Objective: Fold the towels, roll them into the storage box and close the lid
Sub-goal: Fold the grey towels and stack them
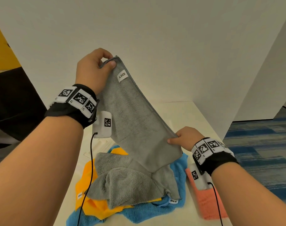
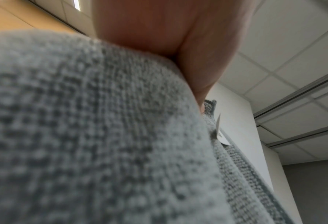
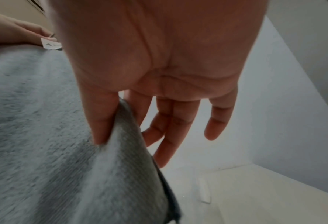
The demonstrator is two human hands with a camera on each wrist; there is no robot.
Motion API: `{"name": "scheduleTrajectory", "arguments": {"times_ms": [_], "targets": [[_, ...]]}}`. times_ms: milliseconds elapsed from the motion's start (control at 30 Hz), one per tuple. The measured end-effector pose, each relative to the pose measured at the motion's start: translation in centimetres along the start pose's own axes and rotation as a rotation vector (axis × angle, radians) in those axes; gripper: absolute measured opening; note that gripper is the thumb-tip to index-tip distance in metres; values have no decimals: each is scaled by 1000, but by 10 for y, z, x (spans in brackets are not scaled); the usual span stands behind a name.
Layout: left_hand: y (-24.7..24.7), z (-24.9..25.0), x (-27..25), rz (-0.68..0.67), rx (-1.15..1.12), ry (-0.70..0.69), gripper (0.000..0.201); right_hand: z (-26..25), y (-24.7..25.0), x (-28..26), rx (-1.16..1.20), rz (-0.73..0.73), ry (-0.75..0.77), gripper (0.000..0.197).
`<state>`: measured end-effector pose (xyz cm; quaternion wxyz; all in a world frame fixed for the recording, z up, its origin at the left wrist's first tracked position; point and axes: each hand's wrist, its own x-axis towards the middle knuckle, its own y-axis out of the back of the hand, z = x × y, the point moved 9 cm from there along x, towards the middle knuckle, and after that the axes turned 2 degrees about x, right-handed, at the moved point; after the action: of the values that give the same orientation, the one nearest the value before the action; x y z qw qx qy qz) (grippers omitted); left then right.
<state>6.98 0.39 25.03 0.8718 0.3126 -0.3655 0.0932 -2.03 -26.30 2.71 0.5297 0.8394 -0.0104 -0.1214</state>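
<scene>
1. Left hand (image 1: 93, 69) pinches the top corner of the grey towel (image 1: 135, 121), raised above the table (image 1: 202, 121); right hand (image 1: 182, 138) pinches its lower edge between thumb and forefinger, the other fingers loose.
2. Towel hangs stretched between both hands, its tail trailing on the pile; folding looks barely begun.
3. Yellow towel (image 1: 87, 190), blue towel (image 1: 148, 211) and pink towel (image 1: 207, 203) lie unfolded; no rolls, box or lid in view.
</scene>
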Motion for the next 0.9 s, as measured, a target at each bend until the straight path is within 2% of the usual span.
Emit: {"name": "scheduleTrajectory", "arguments": {"times_ms": [300, 533, 633, 733, 900], "targets": [[-1, -43, -11, 27, -11, 156, 13, 25, -2, 4, -112, 25, -90, 49], [6, -61, -17, 71, 55, 213, 17, 33, 26, 2, -44, 251, -115, 53], [7, -68, -18, 72, 60, 231, 19, 38, 39, -3, 34, 376, -130, 51], [7, -73, -19, 78, 64, 260, 18, 43, 48, -8, 164, 485, -128, 40], [13, -81, -22, 112, 95, 306, 18, 55, 54, -11, 467, 570, -92, 30]]}}
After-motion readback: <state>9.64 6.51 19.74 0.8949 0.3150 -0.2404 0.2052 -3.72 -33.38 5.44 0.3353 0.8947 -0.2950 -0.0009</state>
